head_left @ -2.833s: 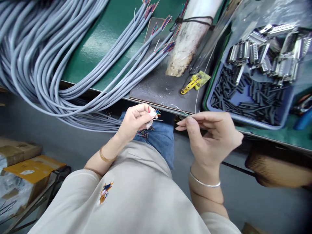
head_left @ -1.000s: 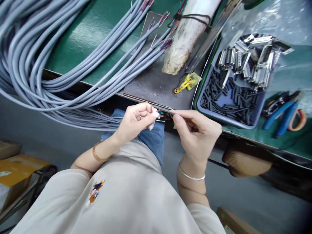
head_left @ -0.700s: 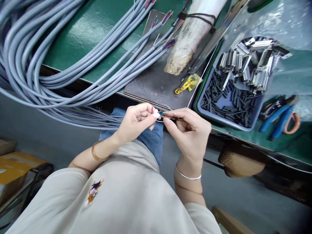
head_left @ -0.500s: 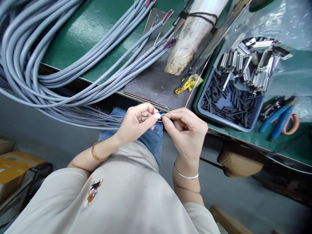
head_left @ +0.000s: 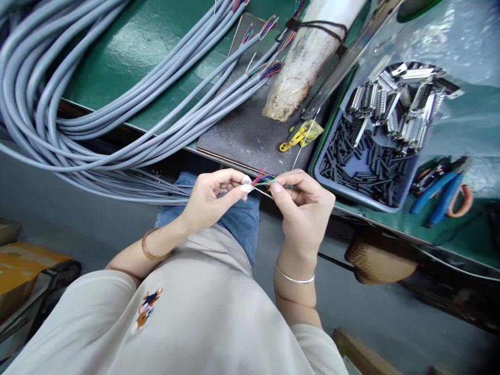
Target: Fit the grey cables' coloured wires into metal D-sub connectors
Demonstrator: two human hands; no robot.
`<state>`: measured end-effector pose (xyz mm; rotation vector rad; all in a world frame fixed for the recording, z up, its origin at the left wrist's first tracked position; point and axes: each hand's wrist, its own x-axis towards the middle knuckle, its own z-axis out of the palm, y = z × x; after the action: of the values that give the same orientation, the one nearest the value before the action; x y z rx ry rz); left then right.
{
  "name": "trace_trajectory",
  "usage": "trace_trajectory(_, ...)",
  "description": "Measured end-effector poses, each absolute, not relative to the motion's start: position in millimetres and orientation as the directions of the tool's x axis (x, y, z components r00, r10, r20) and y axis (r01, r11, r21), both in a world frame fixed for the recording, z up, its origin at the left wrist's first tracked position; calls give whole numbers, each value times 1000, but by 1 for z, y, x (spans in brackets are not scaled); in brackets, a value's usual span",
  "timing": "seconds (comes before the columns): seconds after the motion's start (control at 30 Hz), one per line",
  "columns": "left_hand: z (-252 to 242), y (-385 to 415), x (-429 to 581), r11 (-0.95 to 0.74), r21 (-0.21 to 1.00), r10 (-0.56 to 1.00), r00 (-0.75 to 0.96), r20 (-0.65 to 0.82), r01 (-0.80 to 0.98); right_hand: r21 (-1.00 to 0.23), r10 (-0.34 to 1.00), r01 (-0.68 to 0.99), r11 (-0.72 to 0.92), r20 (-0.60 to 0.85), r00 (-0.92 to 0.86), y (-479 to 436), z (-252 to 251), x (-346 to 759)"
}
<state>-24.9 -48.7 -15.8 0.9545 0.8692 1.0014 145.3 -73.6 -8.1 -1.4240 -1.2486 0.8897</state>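
My left hand (head_left: pixel 216 200) pinches the base of several thin coloured wires (head_left: pixel 263 179) between thumb and forefinger. Red, blue, green and white strands fan out to the right from that pinch. My right hand (head_left: pixel 307 208) is closed on the strands' far ends, thumb against forefinger, with a green one clearest. A thin silvery wire (head_left: pixel 302 146) rises from beside the right fingers towards the bench; whether they grip it I cannot tell. Grey cables (head_left: pixel 172 194) run in from the left behind my left hand.
A thick bundle of grey cables (head_left: pixel 89 125) loops over the bench's left side. Beyond my hands lie a dark board (head_left: pixel 234 133), a yellow clip-like tool (head_left: pixel 292 139) and a wrapped white tube (head_left: pixel 291 78). Rightward are a blue tray (head_left: pixel 361 200) of black sleeves, metal connectors (head_left: pixel 414 104) and blue-handled pliers (head_left: pixel 445 195).
My right hand has shifted slightly right, away from the left. More of the coloured wires now show between the fingers, and the silvery wire has swung left at its top.
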Motion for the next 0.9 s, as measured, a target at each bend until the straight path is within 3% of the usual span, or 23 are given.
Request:
trace_trajectory(0.13,-13,-47,-26,359,880,877,435,-204,-311,-977,978,211,27,69,196,-73,-8,146)
trace_trajectory(0.53,-15,-47,-20,329,883,910,363,-202,-335,-950,964,298,92,161,213,-77,-11,147)
trace_trajectory(0.77,-18,-46,-22,258,890,919,379,-107,-375,-952,965,290,96,160,206,-78,-12,148)
trace_trajectory(0.9,-19,-46,-25,341,877,890,417,-186,-338,-951,966,298,81,148,212,-78,-11,148)
